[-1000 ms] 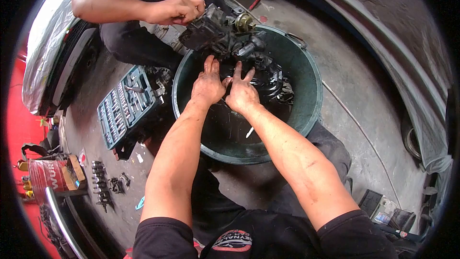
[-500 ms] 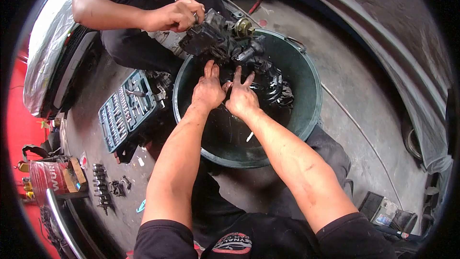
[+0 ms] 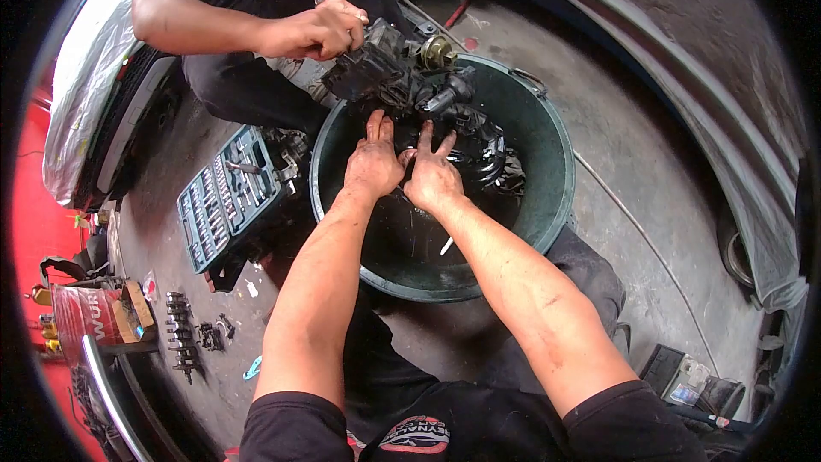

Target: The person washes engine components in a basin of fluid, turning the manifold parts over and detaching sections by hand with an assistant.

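A black engine part with curved tubes, looking like an intake manifold, is propped over and partly inside a large green tub. My left hand is on its near side, fingers stretched forward against the dark surface. Beside it, my right hand presses on the same part with its fingers spread, the thumbs close together. Fingertips of both hands are partly lost against the black part. At its upper end sits a gold-coloured round canister. A co-worker's hand works at the top left of the part.
An open socket set case lies left of the tub. On the floor at lower left is a camshaft-like shaft near small metal parts. A hose runs along the right. Plastic sheeting hangs at upper right.
The co-worker's hand has shifted slightly right at the top of the manifold. My two hands stay in nearly the same place on it.
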Motion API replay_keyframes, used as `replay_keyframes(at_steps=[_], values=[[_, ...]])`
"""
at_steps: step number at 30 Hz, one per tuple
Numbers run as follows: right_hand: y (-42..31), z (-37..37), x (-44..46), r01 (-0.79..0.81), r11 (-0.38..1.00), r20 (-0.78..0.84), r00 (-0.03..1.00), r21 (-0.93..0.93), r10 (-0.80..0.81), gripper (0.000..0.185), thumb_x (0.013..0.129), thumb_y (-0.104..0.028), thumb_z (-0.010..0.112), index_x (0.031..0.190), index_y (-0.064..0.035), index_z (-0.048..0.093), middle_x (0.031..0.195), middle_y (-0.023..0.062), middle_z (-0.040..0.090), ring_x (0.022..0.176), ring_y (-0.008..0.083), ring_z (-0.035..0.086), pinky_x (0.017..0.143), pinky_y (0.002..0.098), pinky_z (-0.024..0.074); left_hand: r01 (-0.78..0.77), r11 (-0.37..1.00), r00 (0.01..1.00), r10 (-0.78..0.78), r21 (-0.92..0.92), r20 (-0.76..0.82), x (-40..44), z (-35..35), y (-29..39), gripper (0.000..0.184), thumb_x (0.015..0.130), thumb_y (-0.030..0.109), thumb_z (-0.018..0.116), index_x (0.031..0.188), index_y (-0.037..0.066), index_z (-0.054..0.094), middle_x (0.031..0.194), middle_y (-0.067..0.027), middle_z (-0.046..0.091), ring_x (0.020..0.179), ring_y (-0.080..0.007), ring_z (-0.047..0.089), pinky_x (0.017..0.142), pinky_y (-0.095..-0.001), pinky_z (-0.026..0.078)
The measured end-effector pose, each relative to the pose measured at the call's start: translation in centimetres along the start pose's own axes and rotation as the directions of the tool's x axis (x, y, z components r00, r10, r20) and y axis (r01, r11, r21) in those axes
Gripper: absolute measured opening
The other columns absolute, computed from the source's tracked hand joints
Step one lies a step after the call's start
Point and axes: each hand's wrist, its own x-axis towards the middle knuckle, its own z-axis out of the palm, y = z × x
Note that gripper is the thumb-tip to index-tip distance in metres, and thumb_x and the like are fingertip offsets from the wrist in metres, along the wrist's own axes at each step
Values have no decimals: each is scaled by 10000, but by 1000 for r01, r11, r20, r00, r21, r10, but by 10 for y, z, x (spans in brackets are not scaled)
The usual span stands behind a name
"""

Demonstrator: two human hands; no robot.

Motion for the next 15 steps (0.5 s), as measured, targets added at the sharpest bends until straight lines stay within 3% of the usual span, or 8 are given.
replay_keyframes(at_steps=[15], values=[[0, 1, 0, -2, 1000, 6, 1000, -12, 2, 1121, 748, -55, 692, 1612, -52, -21, 1544, 491, -7, 1165, 503, 619, 996, 452, 537, -5, 1000, 1000, 4, -14, -9, -1, 1, -1, 814, 968, 443, 609, 1530, -34, 264, 1662, -154, 139, 1243, -427, 574, 1044, -459, 480]])
